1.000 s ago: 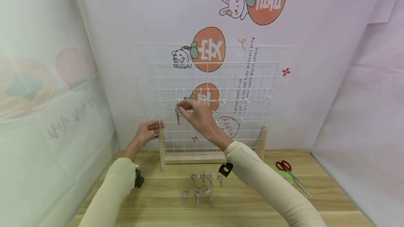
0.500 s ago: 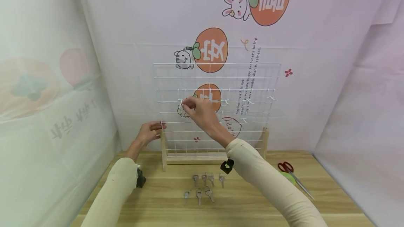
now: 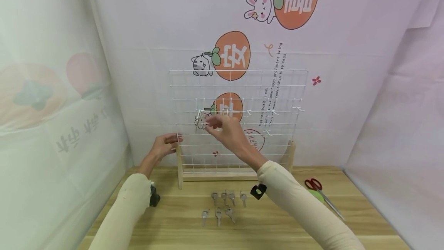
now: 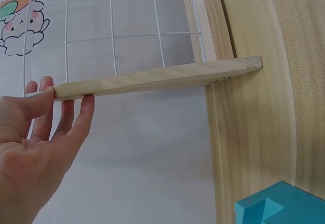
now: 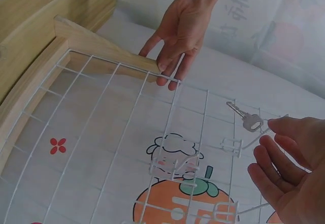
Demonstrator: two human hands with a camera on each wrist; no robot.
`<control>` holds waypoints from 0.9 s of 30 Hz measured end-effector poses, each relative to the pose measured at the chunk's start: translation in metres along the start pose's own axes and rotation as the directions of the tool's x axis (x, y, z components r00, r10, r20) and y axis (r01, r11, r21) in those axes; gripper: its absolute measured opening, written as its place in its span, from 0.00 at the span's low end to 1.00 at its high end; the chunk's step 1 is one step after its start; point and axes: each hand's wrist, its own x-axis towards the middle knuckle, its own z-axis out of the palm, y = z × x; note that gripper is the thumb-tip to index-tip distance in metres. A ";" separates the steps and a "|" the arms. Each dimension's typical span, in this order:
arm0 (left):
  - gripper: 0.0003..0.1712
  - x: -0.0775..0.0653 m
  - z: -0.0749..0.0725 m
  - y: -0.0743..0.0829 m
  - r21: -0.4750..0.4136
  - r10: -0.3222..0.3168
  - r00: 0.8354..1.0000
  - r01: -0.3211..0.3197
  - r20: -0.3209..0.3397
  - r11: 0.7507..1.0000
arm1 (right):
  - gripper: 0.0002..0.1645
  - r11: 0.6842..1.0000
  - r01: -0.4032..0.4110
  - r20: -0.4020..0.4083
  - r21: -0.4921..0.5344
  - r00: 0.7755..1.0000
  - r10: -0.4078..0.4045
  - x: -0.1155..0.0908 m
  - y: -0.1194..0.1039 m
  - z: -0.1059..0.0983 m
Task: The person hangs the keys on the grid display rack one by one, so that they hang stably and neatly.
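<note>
A silver key (image 5: 251, 121) hangs by its ring from a white wire hook (image 3: 199, 113) at the left of the white grid rack (image 3: 208, 154). My right hand (image 3: 227, 134) is just right of that key, thumb and forefinger parted and nothing between them. In the right wrist view its fingertips are close beside the key's ring. With thumb and fingers on either side, my left hand (image 4: 43, 132) grips the tip of the rack's wooden side support (image 4: 152, 77). Several more keys (image 3: 218, 213) lie in two rows on the table before the rack.
Other white hooks (image 3: 273, 112) sit on the grid to the right. Red-handled scissors (image 3: 322, 194) lie at the table's right, over a green round object (image 3: 316, 195). Printed white cloth (image 3: 145, 88) stands behind and at both sides.
My right hand has gone from pinching the key at the hook to drawing back right and slightly down, leaving the key hanging. My left hand keeps its grip on the support.
</note>
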 end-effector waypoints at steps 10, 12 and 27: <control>0.25 0.001 0.002 0.002 -0.007 -0.014 1.000 0.014 -0.002 1.000 | 0.11 0.999 -0.036 0.069 0.004 0.997 0.036 -0.028 0.020 0.004; 0.25 0.000 0.002 0.001 -0.004 -0.013 1.000 0.013 0.003 1.000 | 0.11 0.999 -0.038 0.081 0.014 0.996 0.036 -0.034 0.024 0.007; 0.25 0.000 0.002 -0.001 0.023 0.008 1.000 -0.008 0.019 1.000 | 0.09 0.996 -0.079 0.197 0.039 0.978 0.070 -0.082 0.059 0.044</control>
